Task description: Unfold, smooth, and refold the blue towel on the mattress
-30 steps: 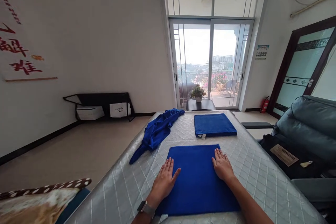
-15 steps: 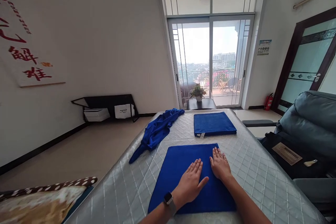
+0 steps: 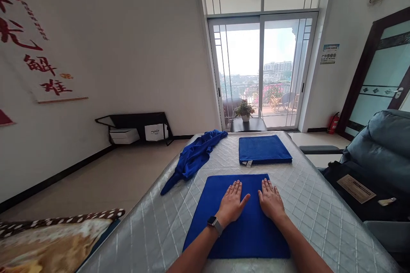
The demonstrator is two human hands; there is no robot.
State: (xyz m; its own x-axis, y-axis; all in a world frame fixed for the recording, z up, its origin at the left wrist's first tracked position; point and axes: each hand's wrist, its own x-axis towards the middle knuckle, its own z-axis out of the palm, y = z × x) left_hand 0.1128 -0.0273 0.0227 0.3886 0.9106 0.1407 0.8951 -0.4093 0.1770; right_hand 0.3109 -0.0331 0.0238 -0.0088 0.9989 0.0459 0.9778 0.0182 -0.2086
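A folded blue cloth (image 3: pixel 237 239) lies flat in front of me on a silver quilted cover (image 3: pixel 320 204). My left hand (image 3: pixel 232 204) rests palm down on its middle, fingers stretched out, with a watch (image 3: pixel 213 222) on the wrist. Along the cloth's right edge, my right hand (image 3: pixel 270 199) is also flat, fingers extended toward the far corner. Beyond them sits a neat stack of folded blue cloth (image 3: pixel 264 149) with white tags at its near left corner. A crumpled blue cloth (image 3: pixel 195 155) is bunched along the left edge of the surface.
On the right stands a grey armchair (image 3: pixel 378 145) with a dark bag and a brown card (image 3: pixel 356 188) on it. A patterned blanket (image 3: pixel 57 243) is at the lower left. Behind the surface, a potted plant (image 3: pixel 245 111) stands on a chair before glass doors.
My left hand has slid forward over the cloth, away from me. My right hand stays near the right edge, and the view has shifted slightly left.
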